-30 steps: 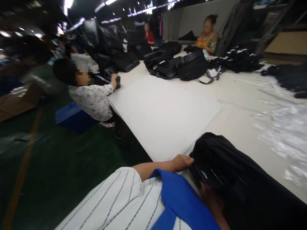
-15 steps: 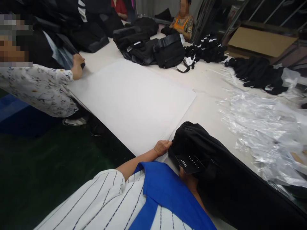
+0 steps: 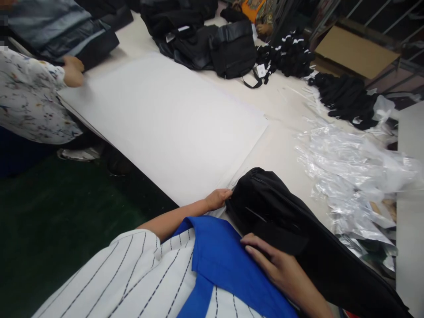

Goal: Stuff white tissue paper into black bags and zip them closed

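A long black bag (image 3: 318, 238) lies along the table's near edge, running toward the lower right. My left hand (image 3: 218, 199) is closed with its fingertips pinched on the bag's rounded far end. My right hand (image 3: 273, 258) is beside the bag's near side, its fingers stretched out and partly bent, with nothing seen in them. Whether its fingertips touch the bag I cannot tell. Between the hands, a dark hang tag (image 3: 255, 214) shows as a thin edge against the fabric. Large white sheets (image 3: 165, 128) spread over the table just beyond my left hand.
Clear plastic bags (image 3: 351, 168) are heaped on the right, near a grey panel (image 3: 410, 207). Black backpacks (image 3: 232, 48) and bundled black straps (image 3: 347, 99) line the far side. At left, a co-worker's hand (image 3: 73, 70) is by a black-and-grey bag (image 3: 62, 33).
My right hand has come out from under the hang tag, and the tag's printed face no longer shows. My left hand stays on the bag. The co-worker's hand and bag have moved left.
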`<state>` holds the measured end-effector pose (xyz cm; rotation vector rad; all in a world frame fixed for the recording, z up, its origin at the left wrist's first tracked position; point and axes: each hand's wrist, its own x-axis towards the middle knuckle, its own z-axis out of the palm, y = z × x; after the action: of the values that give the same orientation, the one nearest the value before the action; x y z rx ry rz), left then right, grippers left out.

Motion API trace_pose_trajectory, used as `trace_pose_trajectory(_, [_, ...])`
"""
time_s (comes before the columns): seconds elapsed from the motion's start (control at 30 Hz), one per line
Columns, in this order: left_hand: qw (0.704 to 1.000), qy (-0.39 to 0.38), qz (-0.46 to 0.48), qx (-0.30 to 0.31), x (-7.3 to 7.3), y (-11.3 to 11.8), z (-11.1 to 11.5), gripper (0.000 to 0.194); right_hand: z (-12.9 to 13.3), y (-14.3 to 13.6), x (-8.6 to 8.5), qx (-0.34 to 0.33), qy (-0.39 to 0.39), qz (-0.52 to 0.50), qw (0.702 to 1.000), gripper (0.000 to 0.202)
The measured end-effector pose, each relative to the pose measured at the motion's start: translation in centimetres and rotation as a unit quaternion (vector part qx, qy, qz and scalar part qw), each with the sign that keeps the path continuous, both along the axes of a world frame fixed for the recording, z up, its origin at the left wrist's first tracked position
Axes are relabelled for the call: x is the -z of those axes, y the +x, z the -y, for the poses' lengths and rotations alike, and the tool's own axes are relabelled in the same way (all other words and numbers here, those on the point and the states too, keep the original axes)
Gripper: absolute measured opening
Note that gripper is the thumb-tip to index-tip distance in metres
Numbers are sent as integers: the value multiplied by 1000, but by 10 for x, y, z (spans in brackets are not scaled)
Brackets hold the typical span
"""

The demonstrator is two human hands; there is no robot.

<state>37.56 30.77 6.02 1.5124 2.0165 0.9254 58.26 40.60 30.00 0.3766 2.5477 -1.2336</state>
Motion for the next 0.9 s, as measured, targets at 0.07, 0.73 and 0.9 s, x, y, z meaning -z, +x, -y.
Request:
trace_pose_trajectory(0.07, [1000, 5, 2, 26, 0, 3, 10, 21, 0, -6, -50, -2, 23, -92, 996, 22])
trace_pose_trajectory(0.73, [949, -30, 312, -33, 28, 20, 44, 21, -25, -110, 17, -146, 386, 96, 906, 72])
trace_pose_trajectory(0.9, [943, -25, 331, -6, 23, 23, 42, 13, 0, -73, 19, -129, 423, 46, 896, 57])
